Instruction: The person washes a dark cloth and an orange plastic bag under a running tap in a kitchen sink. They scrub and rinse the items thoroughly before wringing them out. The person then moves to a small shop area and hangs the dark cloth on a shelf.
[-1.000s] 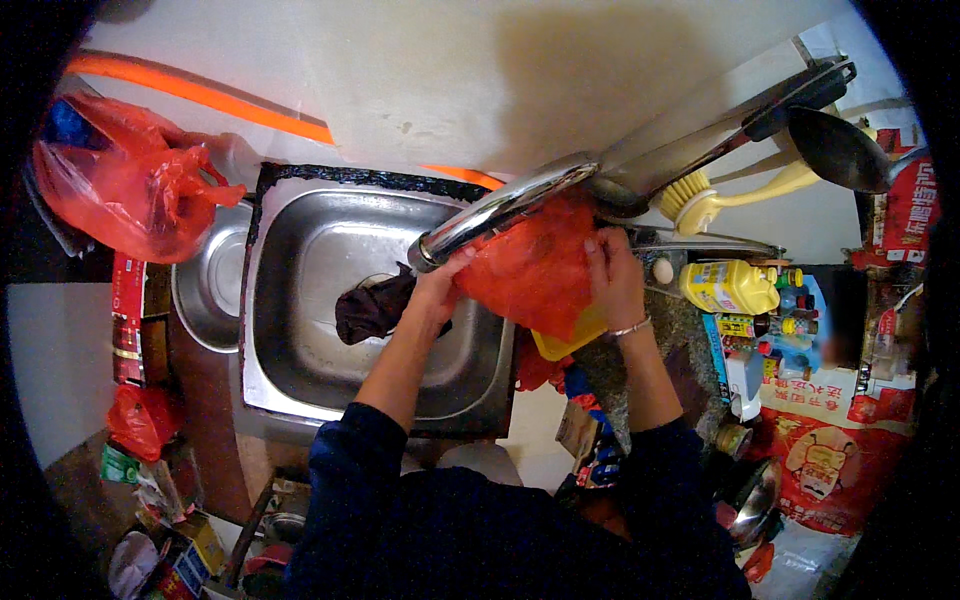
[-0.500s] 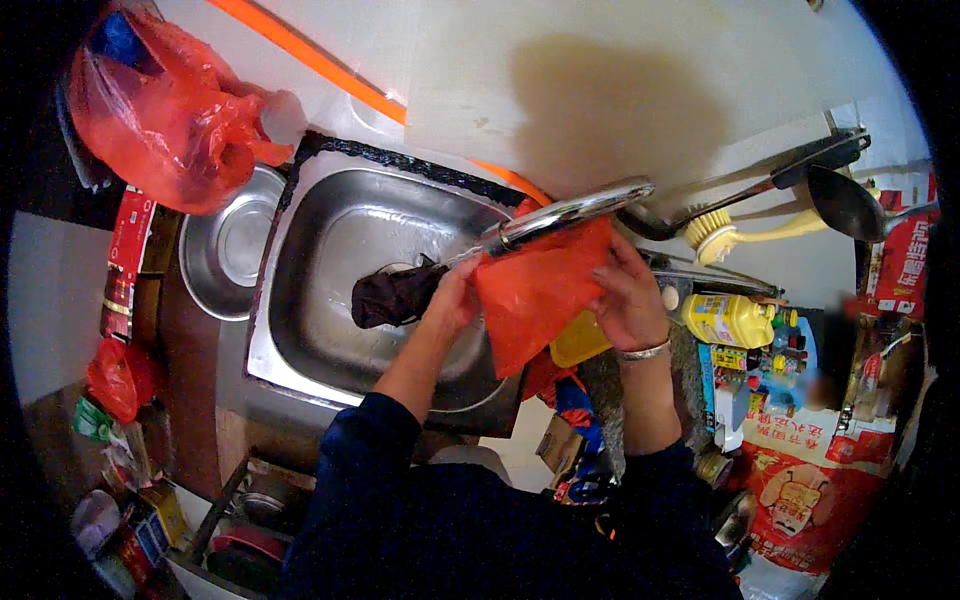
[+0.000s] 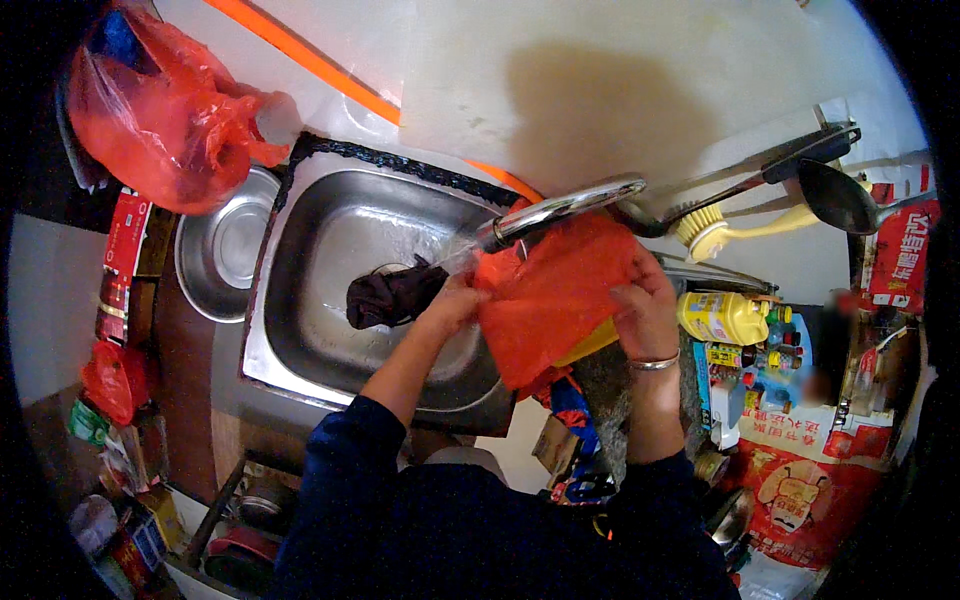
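Red crinkled plastic bag [image 3: 560,300] spreads between the left hand [image 3: 458,302] and right hand [image 3: 648,305], both pinching its edges.

The plastic bag [image 3: 560,300] is orange-red — the cloth [image 3: 388,299] dark (perhaps purplish).

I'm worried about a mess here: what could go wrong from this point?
The red bag, held by the left hand and right hand, is close to the tap and might snag. The dark cloth lies in the sink and could hinder draining.
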Demonstrator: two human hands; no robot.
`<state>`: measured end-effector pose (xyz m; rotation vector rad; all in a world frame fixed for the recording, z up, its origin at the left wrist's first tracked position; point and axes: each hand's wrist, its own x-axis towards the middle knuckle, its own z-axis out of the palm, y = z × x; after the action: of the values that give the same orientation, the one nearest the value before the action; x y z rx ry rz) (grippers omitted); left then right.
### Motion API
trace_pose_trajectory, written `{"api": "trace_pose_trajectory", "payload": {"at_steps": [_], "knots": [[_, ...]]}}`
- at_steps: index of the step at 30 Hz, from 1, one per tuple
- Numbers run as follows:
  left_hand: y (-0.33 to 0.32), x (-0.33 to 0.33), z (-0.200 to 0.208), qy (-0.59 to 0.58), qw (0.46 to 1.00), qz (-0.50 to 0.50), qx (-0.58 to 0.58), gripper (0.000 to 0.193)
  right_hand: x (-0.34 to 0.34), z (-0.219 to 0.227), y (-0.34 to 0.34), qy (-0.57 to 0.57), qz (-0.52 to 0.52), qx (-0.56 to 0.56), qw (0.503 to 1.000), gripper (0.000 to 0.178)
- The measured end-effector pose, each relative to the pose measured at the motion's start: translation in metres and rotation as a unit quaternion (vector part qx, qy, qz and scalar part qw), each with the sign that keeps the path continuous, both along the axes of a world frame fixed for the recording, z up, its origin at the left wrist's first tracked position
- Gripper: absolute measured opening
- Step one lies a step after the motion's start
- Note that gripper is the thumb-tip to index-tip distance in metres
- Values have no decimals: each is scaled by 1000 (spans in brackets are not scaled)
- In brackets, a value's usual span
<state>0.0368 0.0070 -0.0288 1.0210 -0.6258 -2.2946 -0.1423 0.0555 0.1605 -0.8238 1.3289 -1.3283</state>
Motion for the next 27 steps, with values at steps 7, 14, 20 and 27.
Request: {"api": "trace_pose_trajectory", "payload": {"at_steps": [7, 14, 20, 27], "knots": [[-17, -15, 3, 80, 992, 88, 37, 46, -6, 10, -1, -87, -52, -1, 995, 53], [-15, -15, -15, 24, 987, 141, 68, 25, -31, 3, 20, -78, -85, -11, 993, 49], [-5, -5, 32, 151, 969, 170, 96, 28, -51, -15, 45, 12, -200, -9, 980, 51], [13, -6, 117, 196, 969, 147, 38, 42, 21, -25, 51, 358, -52, -112, 926, 62]]}}
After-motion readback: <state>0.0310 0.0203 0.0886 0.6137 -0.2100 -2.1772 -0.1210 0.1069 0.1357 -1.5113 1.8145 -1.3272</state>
